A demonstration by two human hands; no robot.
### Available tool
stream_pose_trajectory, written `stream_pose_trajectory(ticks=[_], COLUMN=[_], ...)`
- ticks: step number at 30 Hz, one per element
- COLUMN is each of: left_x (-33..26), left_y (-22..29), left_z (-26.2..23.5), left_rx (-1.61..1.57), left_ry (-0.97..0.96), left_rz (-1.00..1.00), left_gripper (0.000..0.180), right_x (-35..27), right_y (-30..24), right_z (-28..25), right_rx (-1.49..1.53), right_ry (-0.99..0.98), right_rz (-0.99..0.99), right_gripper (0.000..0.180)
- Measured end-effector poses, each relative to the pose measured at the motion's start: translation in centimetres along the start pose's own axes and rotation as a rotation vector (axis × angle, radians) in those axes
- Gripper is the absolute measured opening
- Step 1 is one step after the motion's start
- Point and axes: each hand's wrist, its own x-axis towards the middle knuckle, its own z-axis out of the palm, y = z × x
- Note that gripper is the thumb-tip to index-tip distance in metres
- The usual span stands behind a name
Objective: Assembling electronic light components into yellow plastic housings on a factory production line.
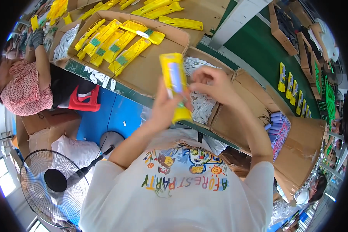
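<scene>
Left grip (163,107): grasping the yellow housing (166,73), held raised in front of the torso, a lavender cell (175,77) showing in it.
Right grip (210,82): just right of the housing, fingers bent together; whether they hold a part cannot be told.
Step in hand: judged to be hand assembly on the housing.
Next move: would call for a steady left grip and precise right fingertips.
White-parts box (202,110): beneath the right grip.
Desk edge (132,97): left of the left grip.
Free room: bare floor of the large carton (146,71), left-forward of both grips.
Obstruction: white post (236,24), forward-right, well apart.
</scene>
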Motion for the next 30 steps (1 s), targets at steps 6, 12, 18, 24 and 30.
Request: stream_pose_trajectory(ticks=[6,12,18,24,30], left_x=[-0.9,-2.0,-2.0,-1.9,-1.6], left_y=[2.0,0.9,0.7,1.1,0.6], left_z=[-1.5,-1.1,-1.0,-0.6,-0.6], left_rx=[-0.180,-0.182,-0.111,-0.156,-0.149], left_ry=[0.090,0.058,0.005,0.025,0.045], left_rz=[0.151,0.049,0.074,0.005,-0.030], left_gripper=[0.031,0.031,0.046,0.049,0.046], right_x=[5.3,2.0,1.8,3.9,3.0], right_y=[3.7,2.4,2.6,3.8,1.5], right_z=[2.7,0.5,0.7,1.2,-1.3], right_rx=[-1.226,-0.884,-1.062,-1.411,-1.043], right_ry=[0.077,0.195,0.347,0.373,0.180], right_rz=[-0.074,-0.265,-0.322,-0.483,-0.511], right_gripper=[0.022,0.013,0.010,0.002,0.014])
